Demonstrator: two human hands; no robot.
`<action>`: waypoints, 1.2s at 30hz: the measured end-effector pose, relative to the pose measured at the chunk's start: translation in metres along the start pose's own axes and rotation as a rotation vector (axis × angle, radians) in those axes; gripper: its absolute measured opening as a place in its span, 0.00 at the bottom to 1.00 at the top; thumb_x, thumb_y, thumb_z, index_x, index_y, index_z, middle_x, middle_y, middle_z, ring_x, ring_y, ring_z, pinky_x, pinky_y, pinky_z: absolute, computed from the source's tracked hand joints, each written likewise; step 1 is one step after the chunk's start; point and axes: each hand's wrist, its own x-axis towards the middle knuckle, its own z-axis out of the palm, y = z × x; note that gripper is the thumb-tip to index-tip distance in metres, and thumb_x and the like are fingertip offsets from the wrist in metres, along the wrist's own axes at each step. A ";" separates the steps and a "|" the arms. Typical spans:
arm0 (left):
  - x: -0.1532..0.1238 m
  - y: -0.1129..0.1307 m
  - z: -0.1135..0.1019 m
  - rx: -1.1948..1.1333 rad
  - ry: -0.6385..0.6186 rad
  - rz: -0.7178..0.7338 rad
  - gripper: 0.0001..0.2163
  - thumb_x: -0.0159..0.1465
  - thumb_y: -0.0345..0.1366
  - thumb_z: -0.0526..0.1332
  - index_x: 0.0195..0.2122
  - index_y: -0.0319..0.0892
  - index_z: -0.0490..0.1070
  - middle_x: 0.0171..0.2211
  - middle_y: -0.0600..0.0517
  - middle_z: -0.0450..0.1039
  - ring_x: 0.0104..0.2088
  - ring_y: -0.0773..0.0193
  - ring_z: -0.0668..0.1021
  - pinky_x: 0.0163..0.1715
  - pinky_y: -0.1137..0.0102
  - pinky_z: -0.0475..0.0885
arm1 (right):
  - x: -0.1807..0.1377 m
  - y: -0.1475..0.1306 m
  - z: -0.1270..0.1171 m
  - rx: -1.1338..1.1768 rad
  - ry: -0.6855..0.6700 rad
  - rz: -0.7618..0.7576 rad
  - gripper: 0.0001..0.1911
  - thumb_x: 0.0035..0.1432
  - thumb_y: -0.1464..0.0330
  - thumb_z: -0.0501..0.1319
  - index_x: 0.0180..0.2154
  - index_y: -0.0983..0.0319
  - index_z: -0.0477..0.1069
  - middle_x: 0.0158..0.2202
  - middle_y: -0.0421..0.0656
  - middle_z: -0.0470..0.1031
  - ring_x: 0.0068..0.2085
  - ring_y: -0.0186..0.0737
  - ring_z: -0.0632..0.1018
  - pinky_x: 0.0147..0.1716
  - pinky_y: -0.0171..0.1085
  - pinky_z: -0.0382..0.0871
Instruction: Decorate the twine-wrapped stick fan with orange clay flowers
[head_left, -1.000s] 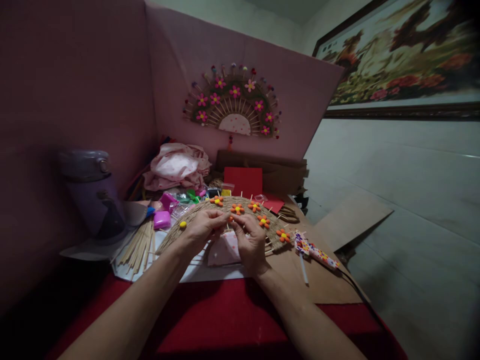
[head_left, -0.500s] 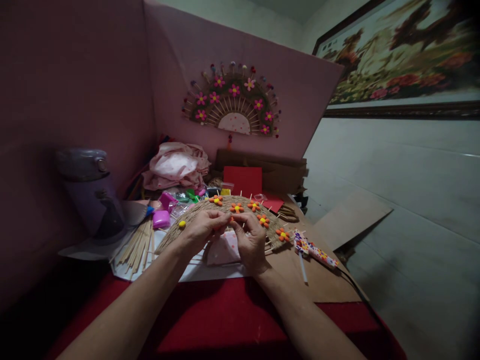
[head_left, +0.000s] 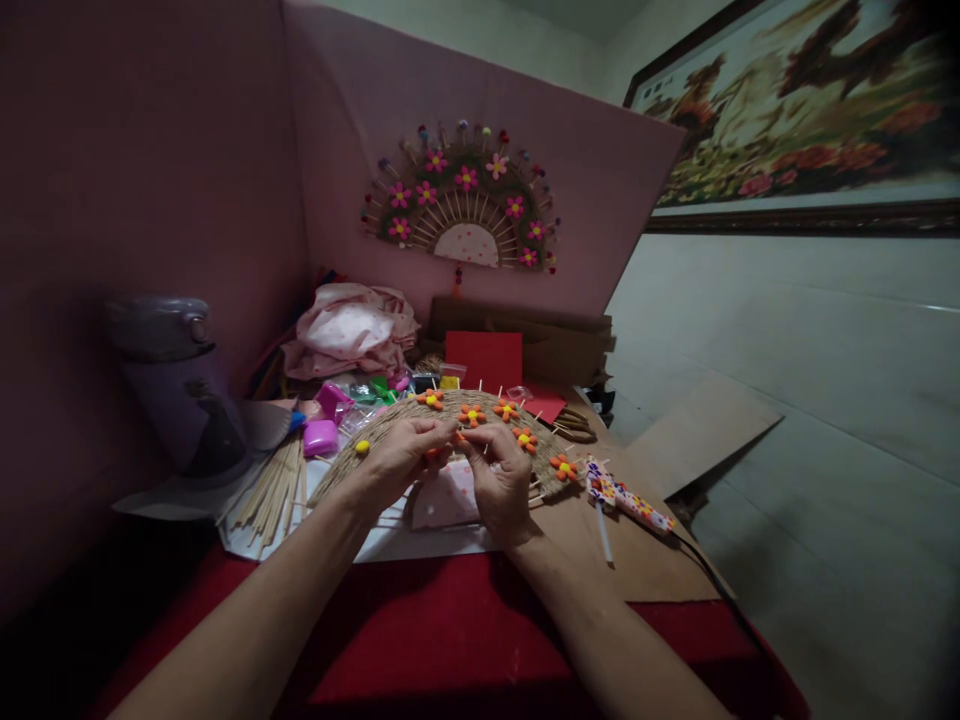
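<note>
My left hand (head_left: 409,452) and my right hand (head_left: 501,478) meet fingertip to fingertip above a twine-covered fan (head_left: 390,425). Pinched between them is a small piece of orange clay (head_left: 460,437); a bit more orange shows under the left fingers. Several orange clay flowers with yellow centres, one of them a flower (head_left: 472,414), sit along the fan's arc. On its left part lies a lone yellow clay dot (head_left: 363,447). The dotted pale fabric (head_left: 446,497) at the fan's base is partly hidden by my right hand.
Left of the fan are wooden sticks (head_left: 271,495), a pink tub (head_left: 321,438) and a purple bottle (head_left: 180,390). A patterned glue gun (head_left: 630,503) with a cord lies on cardboard (head_left: 660,575) at right. Behind, a finished fan (head_left: 466,245) hangs on a pink panel.
My hands stay in nearly the same place, with fingertips still together. Slightly more of the orange clay shows between them now. The view has shifted a little.
</note>
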 end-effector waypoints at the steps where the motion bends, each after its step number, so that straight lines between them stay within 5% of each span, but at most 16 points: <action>1: 0.000 0.000 0.000 0.002 -0.003 0.003 0.17 0.55 0.45 0.63 0.20 0.38 0.64 0.16 0.57 0.59 0.16 0.75 0.60 0.17 0.75 0.49 | 0.000 0.000 0.000 0.000 -0.001 -0.004 0.03 0.58 0.70 0.60 0.34 0.60 0.72 0.32 0.41 0.71 0.34 0.36 0.72 0.32 0.35 0.66; 36: -0.001 0.000 -0.001 0.016 -0.024 0.003 0.16 0.55 0.46 0.64 0.21 0.39 0.62 0.16 0.58 0.58 0.16 0.74 0.58 0.17 0.74 0.49 | 0.001 0.002 0.000 0.057 -0.022 0.067 0.06 0.59 0.67 0.59 0.36 0.61 0.72 0.34 0.43 0.72 0.37 0.38 0.73 0.37 0.37 0.68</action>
